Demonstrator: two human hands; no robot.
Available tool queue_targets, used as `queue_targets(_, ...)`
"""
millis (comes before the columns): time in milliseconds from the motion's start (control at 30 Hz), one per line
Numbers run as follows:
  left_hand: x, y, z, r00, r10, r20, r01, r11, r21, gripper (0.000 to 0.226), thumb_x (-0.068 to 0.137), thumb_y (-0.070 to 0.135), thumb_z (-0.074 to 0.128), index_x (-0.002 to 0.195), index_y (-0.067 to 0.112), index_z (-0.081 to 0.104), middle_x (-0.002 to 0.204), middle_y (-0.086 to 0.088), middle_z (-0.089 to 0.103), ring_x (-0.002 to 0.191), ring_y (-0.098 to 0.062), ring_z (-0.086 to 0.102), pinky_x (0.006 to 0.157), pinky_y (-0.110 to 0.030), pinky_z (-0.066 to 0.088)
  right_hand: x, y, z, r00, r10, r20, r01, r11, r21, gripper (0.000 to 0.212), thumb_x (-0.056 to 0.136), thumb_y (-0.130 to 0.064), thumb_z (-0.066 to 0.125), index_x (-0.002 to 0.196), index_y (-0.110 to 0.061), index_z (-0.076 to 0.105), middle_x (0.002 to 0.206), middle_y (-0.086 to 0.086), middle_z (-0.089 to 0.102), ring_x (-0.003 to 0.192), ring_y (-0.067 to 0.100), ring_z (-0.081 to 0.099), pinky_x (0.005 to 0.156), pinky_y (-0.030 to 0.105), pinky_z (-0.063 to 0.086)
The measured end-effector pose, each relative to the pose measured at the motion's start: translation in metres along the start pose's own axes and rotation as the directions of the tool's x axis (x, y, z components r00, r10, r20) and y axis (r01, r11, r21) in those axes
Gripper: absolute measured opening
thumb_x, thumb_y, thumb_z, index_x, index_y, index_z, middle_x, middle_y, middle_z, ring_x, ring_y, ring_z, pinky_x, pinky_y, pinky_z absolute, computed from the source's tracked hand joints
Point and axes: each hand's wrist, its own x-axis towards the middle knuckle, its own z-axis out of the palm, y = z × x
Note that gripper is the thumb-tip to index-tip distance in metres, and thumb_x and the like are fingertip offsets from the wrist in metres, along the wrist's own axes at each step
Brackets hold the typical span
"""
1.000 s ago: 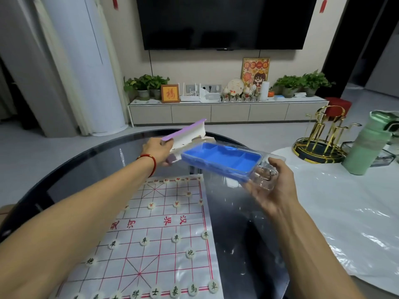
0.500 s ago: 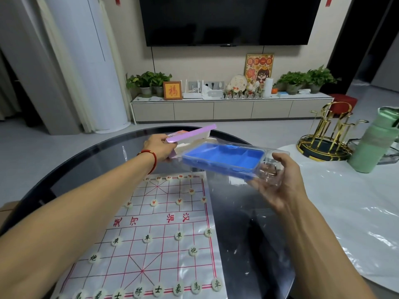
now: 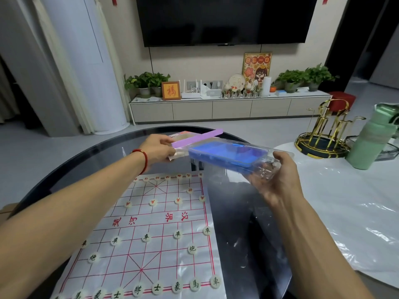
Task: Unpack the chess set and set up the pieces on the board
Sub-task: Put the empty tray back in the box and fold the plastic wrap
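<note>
We're gripping the box sleeve (image 3: pixel 183 140) with left hand (image 3: pixel 158 148), right hand (image 3: pixel 278 178) pinching the blue tray (image 3: pixel 226 153) above the table's far edge. Board (image 3: pixel 151 229) below is sitting fully set; bottle (image 3: pixel 371 141) and gold rack (image 3: pixel 323 134) standing well right.

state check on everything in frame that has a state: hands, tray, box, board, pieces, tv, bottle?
left hand: grips the box
right hand: grips the tray's clear cover
box: held up off the table, flap open
tray: blue, empty, held in the air, tilted
board: spread flat on the table
pieces: set out on the board
TV: off
bottle: upright, capped
</note>
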Motion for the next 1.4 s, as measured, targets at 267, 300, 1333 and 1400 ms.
queue_targets(267, -0.006, 0.006, -0.002, 0.995, 0.087, 0.043, -0.087, 0.996, 0.015, 0.040, 0.081, -0.006, 0.068, 0.110, 0.021, 0.075, 0.111, -0.007, 0.069, 0.105, -0.029, 0.065, 0.092, -0.046, 0.058, -0.004, 0.004, 0.009, 0.999, -0.036, -0.022, 0.034, 0.997, -0.064, 0.032, 0.094, -0.030, 0.059, 0.115, -0.007, 0.066, 0.097, 0.011, 0.071, 0.084, 0.026, 0.073, 0.073, 0.046, 0.060)
queue_targets(300, -0.007, 0.006, -0.003, 0.995, 0.093, 0.040, -0.094, 0.995, 0.022, 0.041, 0.081, -0.005, 0.068, 0.113, 0.019, 0.074, 0.111, -0.007, 0.069, 0.106, -0.028, 0.065, 0.092, -0.045, 0.057, -0.005, 0.004, 0.010, 0.999, -0.036, -0.032, 0.035, 0.998, -0.050, 0.037, 0.095, -0.032, 0.060, 0.119, -0.005, 0.064, 0.105, 0.013, 0.071, 0.089, 0.028, 0.074, 0.076, 0.049, 0.061)
queue_targets(1333, -0.028, -0.001, 0.007, 0.945, 0.304, -0.123, -0.268, 0.932, 0.243, 0.014, 0.089, 0.017, 0.071, 0.090, 0.021, 0.058, 0.119, -0.001, 0.065, 0.110, -0.019, 0.061, 0.083, -0.029, 0.054, -0.016, 0.016, 0.030, 0.994, -0.055, -0.092, 0.045, 0.993, -0.109, 0.025, 0.095, -0.026, 0.061, 0.097, -0.001, 0.064, 0.094, 0.019, 0.063, 0.073, 0.026, 0.071, 0.085, 0.051, 0.060)
queue_targets(1400, -0.030, 0.001, 0.009, 0.940, 0.318, -0.122, -0.286, 0.931, 0.225, 0.013, 0.090, 0.017, 0.071, 0.091, 0.019, 0.059, 0.121, 0.000, 0.065, 0.111, -0.017, 0.061, 0.086, -0.030, 0.053, -0.017, 0.022, 0.033, 0.996, -0.053, -0.076, 0.044, 0.992, -0.116, 0.024, 0.094, -0.025, 0.062, 0.098, -0.002, 0.066, 0.086, 0.016, 0.062, 0.064, 0.022, 0.069, 0.088, 0.051, 0.059)
